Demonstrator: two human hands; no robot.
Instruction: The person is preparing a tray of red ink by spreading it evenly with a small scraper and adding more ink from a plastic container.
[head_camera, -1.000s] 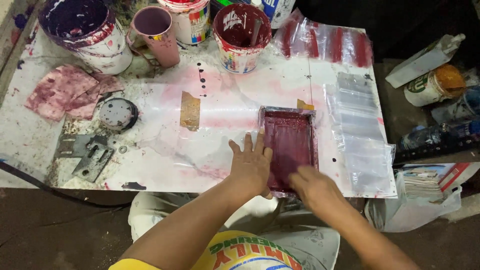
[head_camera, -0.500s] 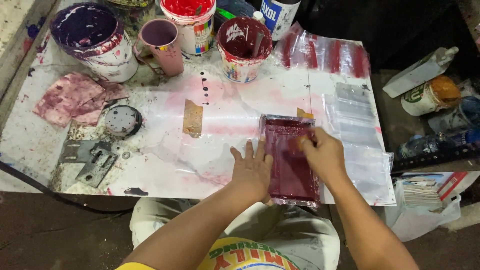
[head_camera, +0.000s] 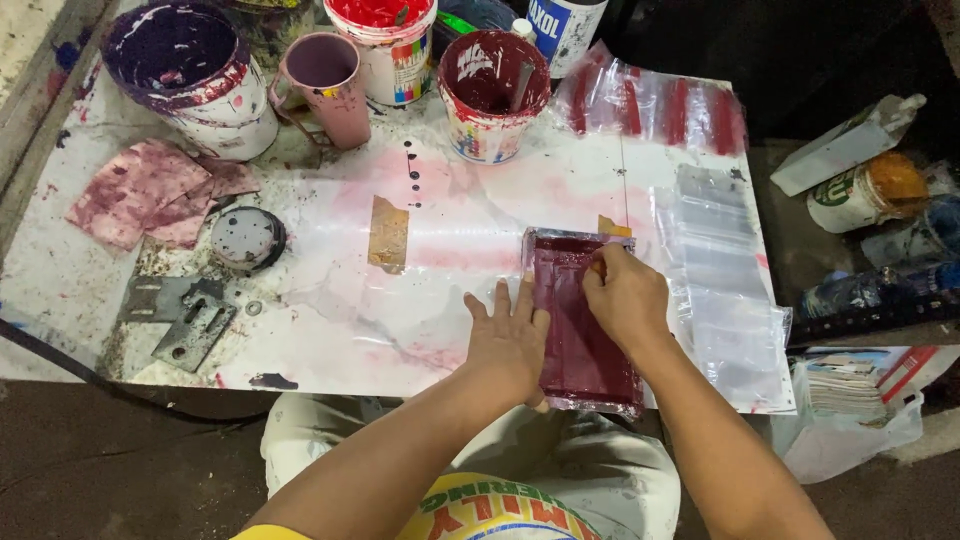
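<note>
Counter (head_camera: 330, 330) – white, paint-stained, covered with clear film, carries everything. Far ahead of the hands along its back edge: a large bucket of dark purple paint (head_camera: 190, 75), a mauve mug (head_camera: 322, 85), a tub of red paint (head_camera: 385, 45) and a tub of maroon paint (head_camera: 495, 95) with a stirrer standing in it.

Beyond the right hand lies a clear plastic sheet with red stripes (head_camera: 655, 105); just to the right of that hand, a stack of clear plastic bags (head_camera: 725, 290), no colour on them as far as I can see. Well left of the left hand: stained pink rags (head_camera: 150, 190), a round metal lid (head_camera: 245, 238), a metal bracket (head_camera: 185, 320). A strip of brown tape (head_camera: 388, 232) sits ahead-left of the left hand.

Work piece – a maroon-coated plastic pouch (head_camera: 580, 320), flat on the counter between and under the two hands, near the front edge. Its face already reads fully dark red, so the colouring looks done on this one; what seems left is pressing or smoothing it out.

Left hand (head_camera: 508, 340) – flat, fingers spread, palm down on the pouch's left edge, pinning it. Right hand (head_camera: 625, 300) – fingers curled, pinching or pressing at the pouch's upper right corner; I cannot tell whether it actually grips the film.
</note>
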